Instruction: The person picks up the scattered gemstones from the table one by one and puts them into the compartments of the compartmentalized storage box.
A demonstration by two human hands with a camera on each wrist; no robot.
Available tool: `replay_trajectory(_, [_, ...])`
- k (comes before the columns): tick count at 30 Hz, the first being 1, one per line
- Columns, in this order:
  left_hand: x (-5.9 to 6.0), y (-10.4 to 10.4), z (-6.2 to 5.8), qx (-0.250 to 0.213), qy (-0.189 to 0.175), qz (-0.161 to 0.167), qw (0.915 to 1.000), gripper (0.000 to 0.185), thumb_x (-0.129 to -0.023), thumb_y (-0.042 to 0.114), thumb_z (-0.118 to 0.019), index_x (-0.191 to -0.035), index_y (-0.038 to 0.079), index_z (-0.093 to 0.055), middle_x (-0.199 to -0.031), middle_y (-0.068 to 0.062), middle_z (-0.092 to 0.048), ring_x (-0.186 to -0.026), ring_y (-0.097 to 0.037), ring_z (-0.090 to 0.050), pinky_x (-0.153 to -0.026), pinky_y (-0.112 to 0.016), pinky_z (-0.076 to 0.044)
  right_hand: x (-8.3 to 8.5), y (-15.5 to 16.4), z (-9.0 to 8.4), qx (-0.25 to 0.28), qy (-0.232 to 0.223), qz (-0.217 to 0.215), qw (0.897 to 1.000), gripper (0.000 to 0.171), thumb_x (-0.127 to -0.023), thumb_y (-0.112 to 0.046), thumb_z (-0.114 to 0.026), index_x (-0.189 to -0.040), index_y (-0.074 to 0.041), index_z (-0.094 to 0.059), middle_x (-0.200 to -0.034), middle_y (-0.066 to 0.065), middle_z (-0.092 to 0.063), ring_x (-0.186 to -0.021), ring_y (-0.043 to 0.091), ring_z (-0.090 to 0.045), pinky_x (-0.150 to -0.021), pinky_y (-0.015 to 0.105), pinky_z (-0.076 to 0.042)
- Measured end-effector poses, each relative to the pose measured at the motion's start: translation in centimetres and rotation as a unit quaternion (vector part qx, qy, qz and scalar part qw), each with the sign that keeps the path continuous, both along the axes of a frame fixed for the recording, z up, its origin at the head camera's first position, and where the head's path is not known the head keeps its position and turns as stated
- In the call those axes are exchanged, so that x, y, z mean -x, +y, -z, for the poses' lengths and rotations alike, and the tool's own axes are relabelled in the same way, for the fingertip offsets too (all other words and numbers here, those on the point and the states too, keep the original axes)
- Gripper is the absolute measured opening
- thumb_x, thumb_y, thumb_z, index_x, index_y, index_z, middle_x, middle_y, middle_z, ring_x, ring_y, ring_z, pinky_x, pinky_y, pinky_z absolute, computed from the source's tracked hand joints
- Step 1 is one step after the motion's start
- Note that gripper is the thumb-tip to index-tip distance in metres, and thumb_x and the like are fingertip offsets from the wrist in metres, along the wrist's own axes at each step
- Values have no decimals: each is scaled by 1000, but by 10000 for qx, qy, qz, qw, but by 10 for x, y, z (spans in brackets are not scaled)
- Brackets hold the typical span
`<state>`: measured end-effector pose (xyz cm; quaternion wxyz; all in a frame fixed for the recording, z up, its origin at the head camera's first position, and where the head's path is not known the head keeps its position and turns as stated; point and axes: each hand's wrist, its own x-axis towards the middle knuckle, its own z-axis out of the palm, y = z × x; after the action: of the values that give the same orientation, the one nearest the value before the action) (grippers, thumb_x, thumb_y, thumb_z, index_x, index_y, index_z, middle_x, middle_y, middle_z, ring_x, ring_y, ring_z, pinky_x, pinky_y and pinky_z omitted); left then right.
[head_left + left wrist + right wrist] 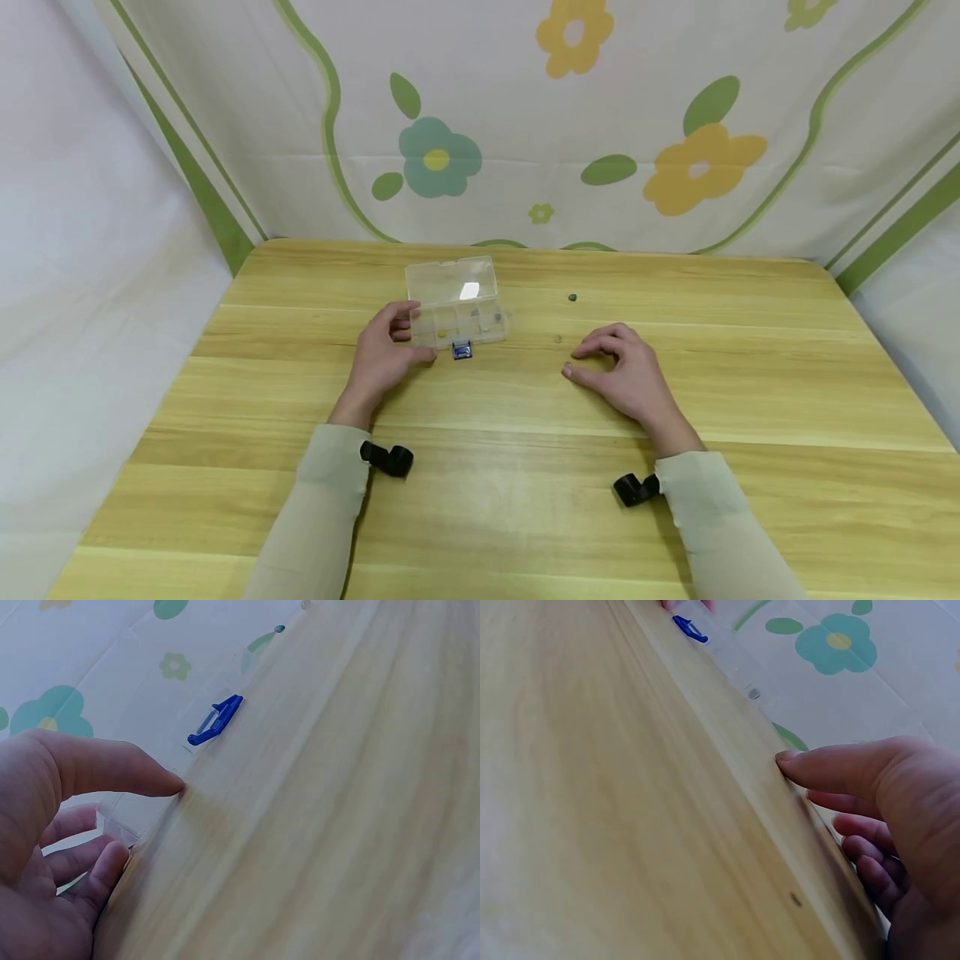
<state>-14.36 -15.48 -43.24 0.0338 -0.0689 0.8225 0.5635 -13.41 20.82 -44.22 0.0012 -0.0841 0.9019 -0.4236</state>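
left hand point(382, 354) holding clear box point(455, 302), lid open

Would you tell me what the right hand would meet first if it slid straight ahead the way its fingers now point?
The right hand points left across the table; probably the blue latch of the clear box, though depth is unclear.

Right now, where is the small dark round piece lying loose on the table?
In the head view the small dark round piece lies alone on the wooden table, right of the clear plastic compartment box, beyond the right hand.
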Motion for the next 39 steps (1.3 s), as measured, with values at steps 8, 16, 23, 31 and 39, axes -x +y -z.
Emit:
replay_trajectory(8, [0,0,0,12,54,12,10000,82,-77,-1,-87,-152,14,-58,-143,-16,-60,-129,-35,-58,-114,-50,-50,-1,-1,0,29,39,80,10000,11,-89,-25,-90,-95,-17,-85,-121,3,-67,-116,21,-58,-98,36,-46])
replay_trajectory(16, [-1,0,0,32,93,16,10000,81,-79,-2,-87,-153,12,-57,-143,-17,-60,-129,-36,-59,-115,-50,-50,-1,-3,0,70,104,98,9999,9,-89,-22,-90,-95,-16,-86,-119,2,-68,-114,19,-59,-95,33,-47])
replay_trajectory(23, [-1,0,0,-28,61,-3,10000,81,-79,-2,-87,-153,13,-57,-143,-16,-59,-129,-35,-58,-115,-49,-50,-1,-3,1,91,151,99,9998,7,-90,-21,-90,-94,-17,-85,-117,2,-69,-112,18,-59,-94,29,-48])
replay_trajectory(31, [-1,0,0,22,96,17,9999,80,-79,-1,-87,-152,13,-57,-143,-16,-60,-129,-36,-58,-114,-50,-49,0,-2,1,155,207,150,9996,7,-92,-23,-88,-96,-20,-85,-112,1,-70,-107,17,-61,-90,26,-47])
replay_trajectory(39, [-1,0,0,29,93,29,9999,80,-79,-1,-86,-153,13,-57,-143,-16,-59,-129,-35,-57,-115,-50,-49,1,-3,2,79,220,258,9994,9,-93,-27,-87,-100,-22,-84,-107,0,-72,-101,17,-61,-86,25,-46])
